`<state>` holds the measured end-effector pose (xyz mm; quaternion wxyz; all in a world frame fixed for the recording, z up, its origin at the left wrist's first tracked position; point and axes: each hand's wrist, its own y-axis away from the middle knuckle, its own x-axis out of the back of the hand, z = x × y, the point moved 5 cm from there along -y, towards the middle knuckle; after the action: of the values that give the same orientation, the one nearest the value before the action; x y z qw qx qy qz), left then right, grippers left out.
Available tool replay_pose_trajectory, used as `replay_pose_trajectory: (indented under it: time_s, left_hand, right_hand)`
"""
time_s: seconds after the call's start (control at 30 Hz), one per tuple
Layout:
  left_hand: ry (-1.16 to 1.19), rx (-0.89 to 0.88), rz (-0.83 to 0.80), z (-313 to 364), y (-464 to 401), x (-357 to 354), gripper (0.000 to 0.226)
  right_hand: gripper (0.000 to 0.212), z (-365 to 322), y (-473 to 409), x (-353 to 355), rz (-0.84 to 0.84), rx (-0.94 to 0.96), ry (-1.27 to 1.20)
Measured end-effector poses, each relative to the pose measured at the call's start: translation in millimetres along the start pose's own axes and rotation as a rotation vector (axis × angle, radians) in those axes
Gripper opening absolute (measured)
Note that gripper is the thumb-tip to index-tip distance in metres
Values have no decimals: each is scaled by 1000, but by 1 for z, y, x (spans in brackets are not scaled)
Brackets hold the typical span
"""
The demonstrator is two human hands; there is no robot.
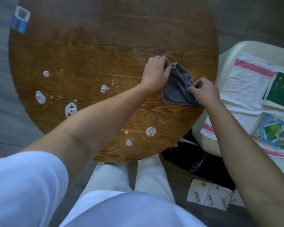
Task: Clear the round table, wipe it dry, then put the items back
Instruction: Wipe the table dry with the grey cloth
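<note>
A grey cloth (175, 89) lies bunched on the right part of the round wooden table (95, 46). My left hand (156, 72) pinches its far corner. My right hand (203, 90) pinches its near right edge. Several patches of white foam (70, 109) sit on the wet tabletop at the left and near the front edge. A green book (280, 90) and a blue and green booklet (275, 131) lie on a white towel with pink stripes (243, 86) on the cream chair (203, 136) at the right.
A blue and white packet (20, 20) lies at the table's far left edge. A black bin with a bag (184, 154) stands under the table's right front. Printed white paper (208, 195) lies on the floor. My legs stand at the near edge.
</note>
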<state>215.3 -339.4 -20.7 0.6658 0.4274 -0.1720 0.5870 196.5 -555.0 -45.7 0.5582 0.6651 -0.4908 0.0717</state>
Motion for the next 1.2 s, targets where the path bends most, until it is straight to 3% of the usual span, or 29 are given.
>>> replay_pose_trajectory:
  time_s: [0.1, 0.33, 0.53, 0.6, 0.67, 0.83, 1.03, 1.2]
  left_hand:
    - [304, 67, -6, 5, 25, 9, 14]
    - [562, 149, 41, -1, 84, 23, 12]
    - [824, 237, 72, -4, 133, 47, 21]
    - [884, 240, 42, -4, 152, 56, 30]
    - [925, 232, -12, -10, 171, 62, 37]
    - [1096, 303, -74, -49, 215, 67, 26]
    - [1201, 582, -20, -121, 267, 66, 17]
    - [1180, 631, -99, -166, 307, 80, 22]
  right_hand:
    - [13, -2, 13, -2, -75, 1, 17]
    - [15, -24, 69, 20, 111, 122, -185]
    - [18, -50, 127, 17, -57, 172, -673]
    - [16, -61, 142, 10, -188, 181, -961]
    - [15, -75, 158, 1, -310, 197, -1092]
    - [26, -108, 200, -31, -409, 269, -950]
    - [29, -128, 254, -76, -330, 268, -964]
    - [34, -111, 293, -115, -256, 172, -862]
